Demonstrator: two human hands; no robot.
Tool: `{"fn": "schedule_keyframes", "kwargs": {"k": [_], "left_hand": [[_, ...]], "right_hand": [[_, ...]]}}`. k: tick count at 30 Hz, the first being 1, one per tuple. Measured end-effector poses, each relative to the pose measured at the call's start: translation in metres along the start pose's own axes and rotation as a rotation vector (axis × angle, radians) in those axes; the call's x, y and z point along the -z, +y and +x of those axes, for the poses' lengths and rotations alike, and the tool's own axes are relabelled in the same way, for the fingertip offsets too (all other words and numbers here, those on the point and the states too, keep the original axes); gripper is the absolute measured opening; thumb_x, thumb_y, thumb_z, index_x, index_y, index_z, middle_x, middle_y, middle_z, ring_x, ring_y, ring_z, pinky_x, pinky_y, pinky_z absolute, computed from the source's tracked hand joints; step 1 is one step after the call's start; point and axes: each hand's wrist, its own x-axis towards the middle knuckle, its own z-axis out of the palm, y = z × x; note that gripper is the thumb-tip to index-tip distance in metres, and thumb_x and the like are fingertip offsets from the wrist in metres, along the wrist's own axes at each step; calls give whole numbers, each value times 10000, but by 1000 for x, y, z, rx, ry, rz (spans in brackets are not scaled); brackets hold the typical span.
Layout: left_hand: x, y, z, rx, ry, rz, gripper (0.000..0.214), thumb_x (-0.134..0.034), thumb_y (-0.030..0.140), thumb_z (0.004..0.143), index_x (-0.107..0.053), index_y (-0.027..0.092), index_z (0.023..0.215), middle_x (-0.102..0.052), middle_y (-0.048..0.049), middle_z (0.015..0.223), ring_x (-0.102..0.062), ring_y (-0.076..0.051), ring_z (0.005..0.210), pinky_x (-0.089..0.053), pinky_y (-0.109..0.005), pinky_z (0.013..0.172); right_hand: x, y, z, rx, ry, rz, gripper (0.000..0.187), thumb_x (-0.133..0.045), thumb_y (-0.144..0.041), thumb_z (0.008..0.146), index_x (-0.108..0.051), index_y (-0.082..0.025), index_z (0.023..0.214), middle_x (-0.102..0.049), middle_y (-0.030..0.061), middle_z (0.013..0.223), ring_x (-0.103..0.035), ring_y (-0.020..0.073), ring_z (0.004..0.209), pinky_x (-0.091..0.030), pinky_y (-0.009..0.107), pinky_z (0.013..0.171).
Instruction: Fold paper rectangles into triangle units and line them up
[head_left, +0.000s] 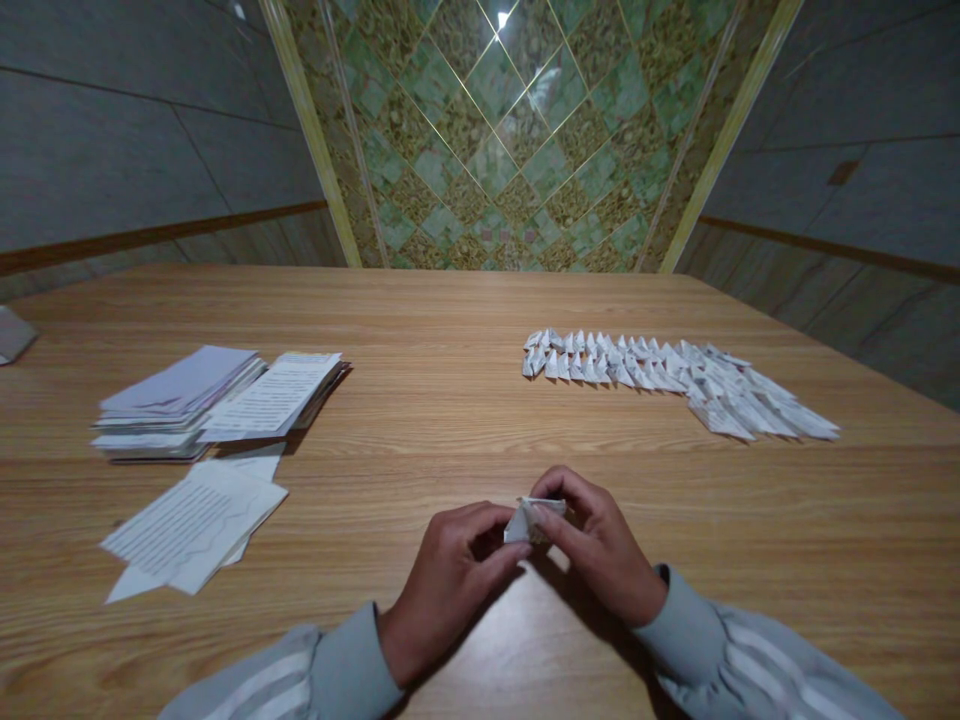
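Note:
Between both hands, just above the front part of the table, is a small folded piece of paper (519, 525), whitish with pointed edges. My left hand (459, 562) pinches its left corner between thumb and fingers. On the other side my right hand (596, 540) grips it, thumb pressed on the near face and fingers behind. The fingers partly hide its shape. Further back on the right stand two rows of similar folded paper pieces (600, 368), nested in one another, with a flatter cluster (750, 395) at their right end.
On the left lie a thick stack of paper sheets (180, 385), a second pile of written sheets (277, 395) leaning against it, and several loose written sheets (199, 515) nearer me. A pale object (13, 335) shows at the far left edge. The wooden table (420, 350) meets a tiled wall (495, 150).

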Motion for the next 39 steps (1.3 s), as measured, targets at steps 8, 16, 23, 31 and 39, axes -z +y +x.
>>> {"fn": "schedule_keyframes", "kwargs": {"k": [8, 16, 23, 31, 39], "left_hand": [[2, 2, 1, -3, 5, -78, 153, -626, 239, 905, -777, 218, 922, -768, -24, 835, -689, -174, 746, -481, -239, 684], [-2, 1, -1, 41, 171, -200, 238, -736, 179, 775, -630, 196, 988, -731, -9, 831, -682, -154, 699, -524, -222, 620], [1, 6, 1, 139, 72, -320, 113, -698, 255, 826, -688, 163, 891, -746, -46, 812, -691, -179, 707, -526, -255, 638], [-1, 10, 3, 220, 72, -424, 209, -674, 304, 845, -702, 125, 741, -726, -62, 682, -649, -166, 635, -496, -253, 610], [-3, 5, 3, 224, 73, -485, 205, -714, 291, 817, -674, 141, 951, -736, -75, 870, -673, -180, 742, -515, -267, 655]], "right_hand": [[4, -1, 3, 61, -21, -61, 121, -636, -298, 870, -643, -184, 828, -624, 24, 782, -573, 174, 761, -425, 282, 684], [5, 8, 4, -72, 28, 228, 237, -659, -401, 870, -622, -180, 793, -602, 2, 726, -544, 138, 670, -432, 241, 616], [6, 9, 4, -123, 9, 342, 243, -708, -402, 838, -626, -177, 795, -605, -9, 714, -541, 121, 648, -439, 225, 605], [5, 7, 3, -86, 24, 258, 248, -689, -401, 853, -638, -170, 780, -604, 0, 714, -547, 131, 664, -443, 242, 622], [8, 6, 4, -78, 8, 223, 272, -676, -434, 850, -627, -172, 795, -603, 8, 717, -546, 144, 657, -443, 256, 605]]}}
